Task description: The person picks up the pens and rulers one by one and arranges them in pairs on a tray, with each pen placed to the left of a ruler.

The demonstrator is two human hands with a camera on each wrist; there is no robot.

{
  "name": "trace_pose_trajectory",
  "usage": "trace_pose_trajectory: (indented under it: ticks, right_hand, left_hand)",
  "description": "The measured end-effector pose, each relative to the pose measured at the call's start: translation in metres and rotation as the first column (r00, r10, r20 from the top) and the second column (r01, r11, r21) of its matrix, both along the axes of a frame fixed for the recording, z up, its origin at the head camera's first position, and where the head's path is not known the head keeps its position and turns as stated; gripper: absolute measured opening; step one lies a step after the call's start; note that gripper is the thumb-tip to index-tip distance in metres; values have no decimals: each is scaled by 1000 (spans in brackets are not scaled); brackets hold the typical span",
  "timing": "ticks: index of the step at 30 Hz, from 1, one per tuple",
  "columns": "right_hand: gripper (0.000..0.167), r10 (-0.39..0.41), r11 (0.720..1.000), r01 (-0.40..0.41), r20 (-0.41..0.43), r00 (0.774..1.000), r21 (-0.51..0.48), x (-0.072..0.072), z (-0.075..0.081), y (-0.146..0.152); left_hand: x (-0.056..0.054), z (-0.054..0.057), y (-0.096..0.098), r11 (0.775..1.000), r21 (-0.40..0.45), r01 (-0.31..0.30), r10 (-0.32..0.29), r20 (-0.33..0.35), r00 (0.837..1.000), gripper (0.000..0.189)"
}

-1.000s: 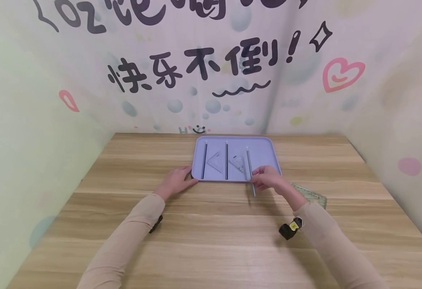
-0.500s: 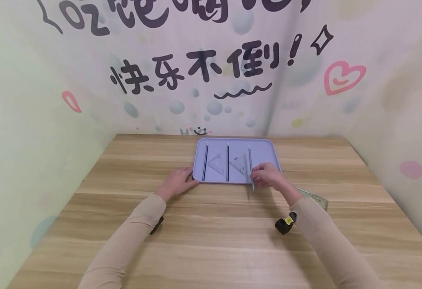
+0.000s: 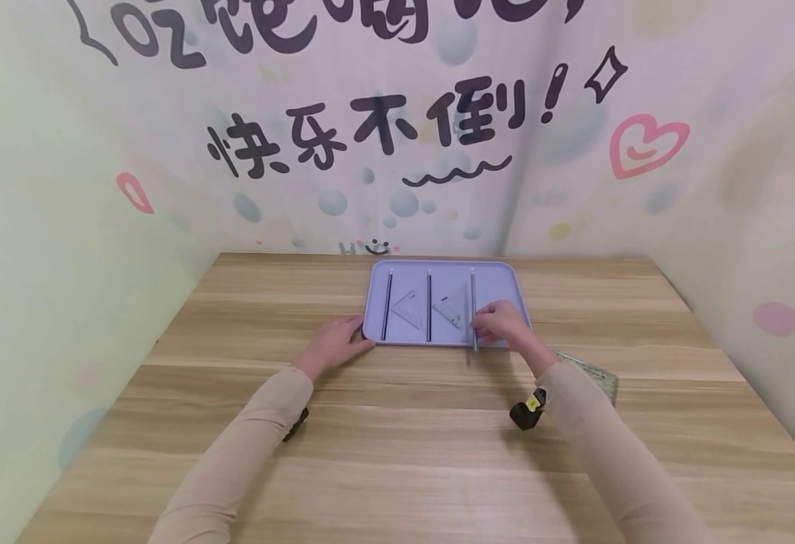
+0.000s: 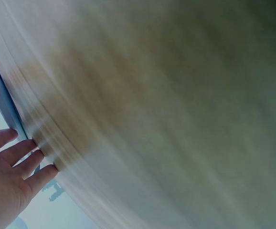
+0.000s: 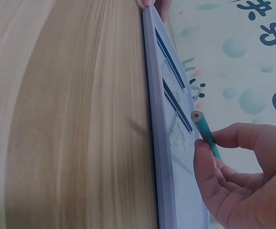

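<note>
My right hand [image 3: 502, 320] pinches a green pencil [image 5: 205, 130] between thumb and fingertips. In the head view the pencil runs front to back above the right part of a lilac tray [image 3: 504, 281], its shadow falling to the left. Two dark pencils [image 3: 387, 304] lie in the tray, each with a clear triangular set square [image 3: 407, 310] to its right. My left hand [image 3: 332, 346] rests against the tray's front left corner. Its fingers [image 4: 19, 152] look extended and spread in the left wrist view.
A pale green translucent drawing template [image 3: 601, 375] lies on the wooden table [image 3: 397, 453], partly hidden by the right forearm. Behind the table stands a wall covering [image 3: 289, 211] with dark lettering. Side walls flank the table.
My right hand has moved slightly away from me, carrying the green pencil deeper over the tray and lining it up more with the other pencils. The left hand stays at its corner.
</note>
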State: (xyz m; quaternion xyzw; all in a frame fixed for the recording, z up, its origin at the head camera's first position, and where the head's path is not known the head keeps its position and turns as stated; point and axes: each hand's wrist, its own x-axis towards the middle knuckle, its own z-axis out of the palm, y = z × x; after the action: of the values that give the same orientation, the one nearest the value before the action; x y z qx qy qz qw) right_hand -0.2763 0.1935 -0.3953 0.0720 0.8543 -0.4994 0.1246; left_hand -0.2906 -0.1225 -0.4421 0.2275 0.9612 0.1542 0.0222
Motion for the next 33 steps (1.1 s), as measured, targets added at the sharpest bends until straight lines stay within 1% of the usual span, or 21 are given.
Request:
trace_pose_trajectory:
  ticks: [4,9,15,21,25,29,33]
  right_hand:
    - [32,-24,999,24,-15,1000,25,-7,-4,2]
    - [32,-45,999,45,-29,999,19,-12,-10,5]
    - [31,-36,997,40,-51,998,73,-14,-12,12]
    - [32,-27,997,30,-40,999,76,-16,-11,14]
    - [33,-29,998,31,-33,999,63,-24,-16,15]
    - [31,-28,998,30,-35,999,55,-35,-26,18]
    - [31,-52,997,53,-32,998,63,-36,-26,14]
  left_hand:
    - [0,1,0,1000,5,-5,5,-2,1000,63]
    - [0,2,0,1000,-4,-2,2,-6,1000,62]
    - [1,1,1,1000,-16,2,-2,0,1000,63]
    - [1,1,1,1000,-8,-1,1,-7,1000,63]
    - [2,1,1,1000,-9,-3,3,-6,1000,63]
    - [1,0,0,1000,-10,1,-1,-15,1000,63]
    - [0,-1,0,1000,-6,-2,2,-19,1000,63]
